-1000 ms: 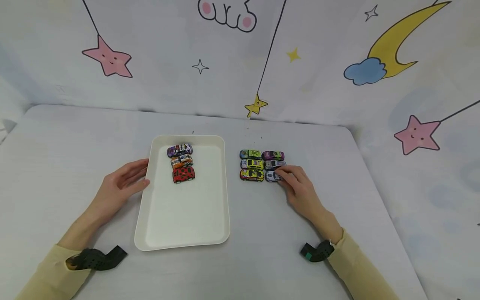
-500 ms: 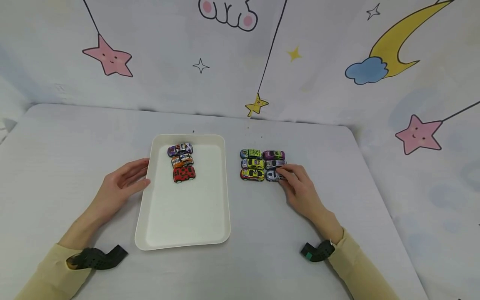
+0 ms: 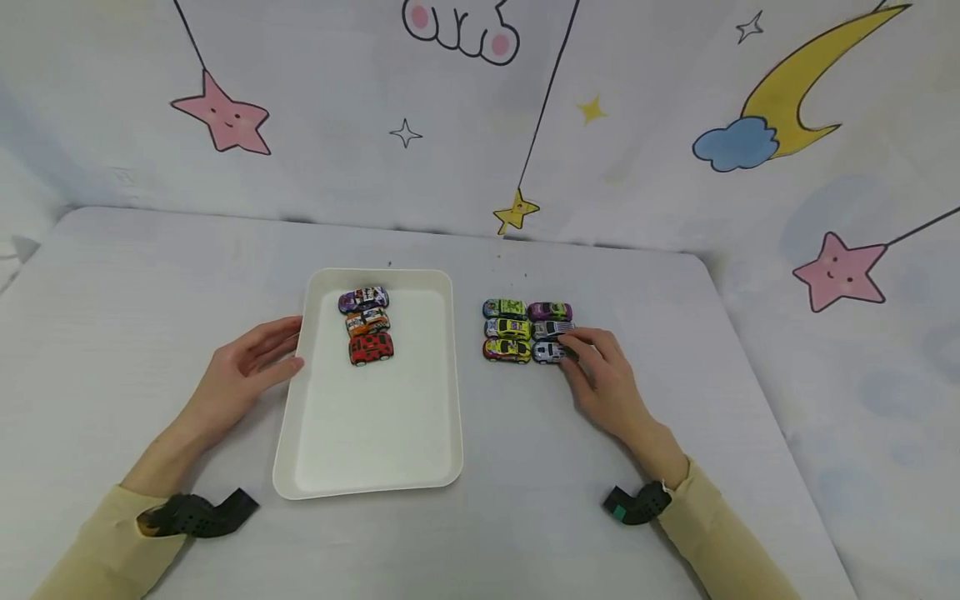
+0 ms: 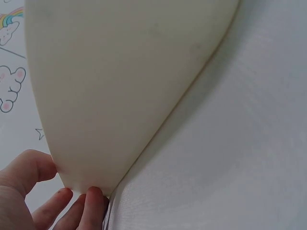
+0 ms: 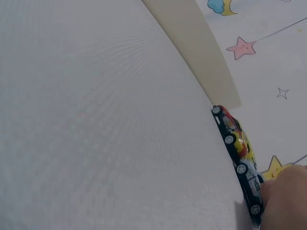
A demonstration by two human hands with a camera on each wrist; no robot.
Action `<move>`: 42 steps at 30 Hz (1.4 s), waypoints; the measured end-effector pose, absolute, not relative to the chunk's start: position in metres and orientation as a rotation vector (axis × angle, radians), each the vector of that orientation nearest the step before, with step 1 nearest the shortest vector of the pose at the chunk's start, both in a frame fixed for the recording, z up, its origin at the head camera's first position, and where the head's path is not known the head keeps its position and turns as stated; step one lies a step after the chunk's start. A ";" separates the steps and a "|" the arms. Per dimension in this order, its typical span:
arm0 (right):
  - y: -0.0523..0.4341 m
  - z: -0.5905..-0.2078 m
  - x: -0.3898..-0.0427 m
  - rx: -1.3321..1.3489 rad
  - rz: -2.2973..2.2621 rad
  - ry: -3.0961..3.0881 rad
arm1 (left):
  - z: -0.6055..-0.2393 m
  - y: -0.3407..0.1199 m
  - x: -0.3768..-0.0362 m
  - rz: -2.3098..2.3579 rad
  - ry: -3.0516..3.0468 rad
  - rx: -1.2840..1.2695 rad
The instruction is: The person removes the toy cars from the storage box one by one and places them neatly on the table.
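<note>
On the white desk (image 3: 615, 517), the right hand (image 3: 600, 379) is closing its grip around the silver-blue toy car (image 3: 547, 352) in the near row beside the tray (image 3: 288, 450), which the left hand (image 3: 243, 371) is steadying with relaxed fingers; next, probably, a lift across to the tray's row of cars (image 3: 366, 323).

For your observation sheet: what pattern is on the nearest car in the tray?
Red with black spots, ladybird-style; the head view shows it best.

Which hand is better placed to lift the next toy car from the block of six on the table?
Probably the right hand: its fingertips already touch the small silver-blue toy car at the block's near right corner. The left hand rests against the white rectangular tray, across from the cars.
</note>
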State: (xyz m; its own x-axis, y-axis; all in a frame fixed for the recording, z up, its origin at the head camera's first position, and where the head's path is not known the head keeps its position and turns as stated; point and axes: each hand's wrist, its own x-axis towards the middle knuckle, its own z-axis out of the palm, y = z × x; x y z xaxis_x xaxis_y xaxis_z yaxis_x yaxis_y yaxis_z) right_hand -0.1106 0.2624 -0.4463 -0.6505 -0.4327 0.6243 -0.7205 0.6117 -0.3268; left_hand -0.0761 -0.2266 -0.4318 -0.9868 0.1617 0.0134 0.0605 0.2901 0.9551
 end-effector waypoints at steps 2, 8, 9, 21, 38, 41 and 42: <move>0.259 -0.445 -0.110 0.907 0.797 -2.322 | -0.432 -0.227 -0.076 1.808 2.454 0.219; 0.243 -0.441 -0.106 0.955 0.857 -2.257 | -0.434 -0.227 -0.076 1.800 2.463 0.238; 0.239 -0.440 -0.106 0.968 0.864 -2.252 | -0.434 -0.227 -0.076 1.805 2.459 0.233; 0.190 -0.437 -0.103 1.069 0.940 -2.217 | -0.431 -0.230 -0.076 1.788 2.470 0.249; 0.109 -0.404 -0.102 1.319 0.920 -2.443 | -0.432 -0.228 -0.075 1.822 2.427 0.230; 0.097 -0.393 -0.106 1.339 0.828 -2.619 | -0.432 -0.227 -0.075 1.829 2.424 0.230; 0.094 -0.390 -0.107 1.346 0.801 -2.666 | -0.432 -0.227 -0.075 1.826 2.426 0.234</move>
